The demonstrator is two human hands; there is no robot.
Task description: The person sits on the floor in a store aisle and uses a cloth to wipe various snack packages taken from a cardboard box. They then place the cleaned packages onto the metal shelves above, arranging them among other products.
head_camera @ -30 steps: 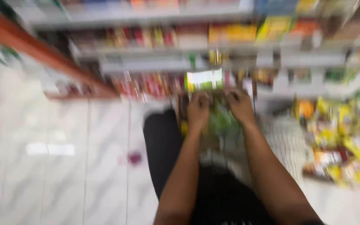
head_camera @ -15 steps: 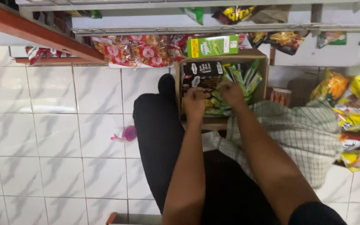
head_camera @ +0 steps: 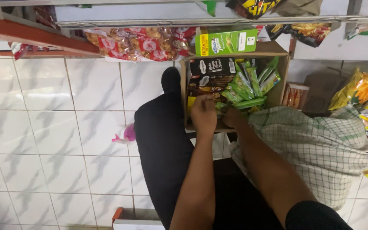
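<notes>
Cardboard box (head_camera: 283, 64) sitting open on the person's lap is where everything's going on, both hands are in its near end. Left hand (head_camera: 204, 114) lies knuckles-up over the dark packets, fingers curled down and bunched together at the tips, though I honestly can't tell if they're pinching one or just pressing on it. Right hand (head_camera: 232, 116) is tucked at the base of the green stuff, fingers folded in out of sight, so whether they've got hold of anything I can't say. Counting what's inside: two dark brown packets (head_camera: 211, 72) show clearly, stacked flat on the left side, and there's a fan of green wrappers (head_camera: 252, 85) on the right, maybe six or seven, they overlap too much for an exact count. One bright green carton (head_camera: 225, 41) with white and blue label patches stands on the box's far edge. Behind that, one long row of red-and-clear snack bags (head_camera: 137, 43) runs along the bottom shelf (head_camera: 201, 21). Yellow and orange crisp bags (head_camera: 360, 89) are piled at the right, at least four. One checked cloth sack (head_camera: 320, 145) slumps by the right arm. One small pink scrap (head_camera: 126, 135) lies on the white tiled floor (head_camera: 43, 127).
</notes>
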